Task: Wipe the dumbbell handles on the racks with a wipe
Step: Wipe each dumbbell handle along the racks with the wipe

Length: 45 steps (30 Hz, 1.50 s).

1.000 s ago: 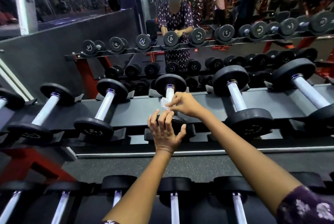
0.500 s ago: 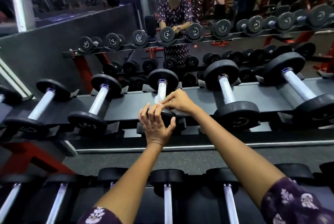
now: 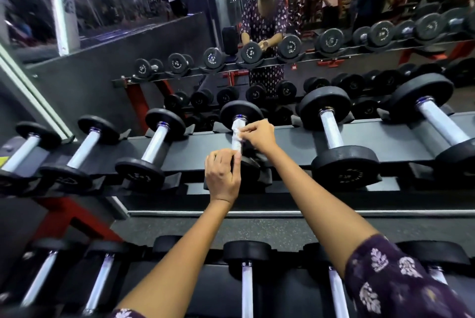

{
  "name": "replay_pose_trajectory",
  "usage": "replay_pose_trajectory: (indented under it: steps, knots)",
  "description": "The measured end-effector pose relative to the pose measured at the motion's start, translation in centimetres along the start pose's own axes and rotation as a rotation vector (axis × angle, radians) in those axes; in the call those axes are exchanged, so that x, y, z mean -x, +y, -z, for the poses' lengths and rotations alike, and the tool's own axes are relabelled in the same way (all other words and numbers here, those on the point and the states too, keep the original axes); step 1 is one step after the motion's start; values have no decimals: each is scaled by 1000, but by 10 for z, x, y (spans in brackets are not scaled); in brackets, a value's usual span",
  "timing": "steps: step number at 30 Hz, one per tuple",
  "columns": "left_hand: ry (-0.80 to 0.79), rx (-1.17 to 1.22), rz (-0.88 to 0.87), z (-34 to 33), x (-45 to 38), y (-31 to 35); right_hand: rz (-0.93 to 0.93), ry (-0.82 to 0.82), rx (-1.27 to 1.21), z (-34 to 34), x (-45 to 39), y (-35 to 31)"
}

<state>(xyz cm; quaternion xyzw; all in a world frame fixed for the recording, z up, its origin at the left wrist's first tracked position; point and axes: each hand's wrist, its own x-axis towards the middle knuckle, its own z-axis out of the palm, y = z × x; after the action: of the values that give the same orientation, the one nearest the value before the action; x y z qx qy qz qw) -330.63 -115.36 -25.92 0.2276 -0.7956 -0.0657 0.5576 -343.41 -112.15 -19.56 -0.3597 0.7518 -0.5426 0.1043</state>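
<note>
White wipe (image 3: pixel 237 129) sits bunched on the far end of the middle dumbbell (image 3: pixel 240 137) handle, upper rack (image 3: pixel 288 148). R hand (image 3: pixel 258 135) pinches the wipe against the handle w/ thumb & fingertips. L hand (image 3: pixel 223 173) rests over the near weight plate, fingers curled round its top edge. Neighbouring dumbbells lie parallel both sides; another row on the lower rack (image 3: pixel 282 289). Mirror (image 3: pixel 359 9) behind.

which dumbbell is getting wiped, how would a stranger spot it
Find the upper rack in front of the mirror. The dumbbell sits fourth from the left in its row. Only this one has a white wipe on its handle and both hands on it.
</note>
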Motion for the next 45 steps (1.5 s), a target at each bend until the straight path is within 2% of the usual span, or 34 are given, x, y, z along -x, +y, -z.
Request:
replay_pose_trajectory:
  steps: [4,7,12,13,19,20,23,25,27,29,32,34,37,43,45]
  knots:
    - [20,73,24,-6,3,-1,35,-90,55,-2,14,6]
    - [38,62,27,-11,1,0,-18,-198,-18,3,22,14]
    - [39,-13,72,-12,5,5,-27,35,-35,-6,3,4]
    - [30,-24,82,-10,5,4,-19,40,-44,-7,2,2]
    - [39,-40,121,-4,0,7,-111,-204,-237,-2,33,23]
    - [43,-44,137,-6,0,9,-122,-188,-269,-3,34,24]
    - [42,-81,162,-14,3,13,-127,17,-317,-8,18,24]
    - [48,-66,161,-15,3,11,-107,60,-329,-14,14,18]
    - [52,-63,147,-14,5,9,-123,13,-316,-22,14,17]
    - [56,-81,139,-16,6,8,-234,-69,-328,-23,8,14]
    - [61,-89,139,-18,2,10,-351,-174,-495,-24,-11,11]
    - [72,-107,117,-17,3,9,-377,-199,-595,-25,-21,10]
    - [84,-105,111,-17,4,9,-406,-197,-587,-18,-20,8]
    - [102,-119,90,-19,2,9,-551,-308,-779,-7,-34,-3]
    - [97,-117,93,-21,3,7,-568,-291,-796,-1,-41,-5]
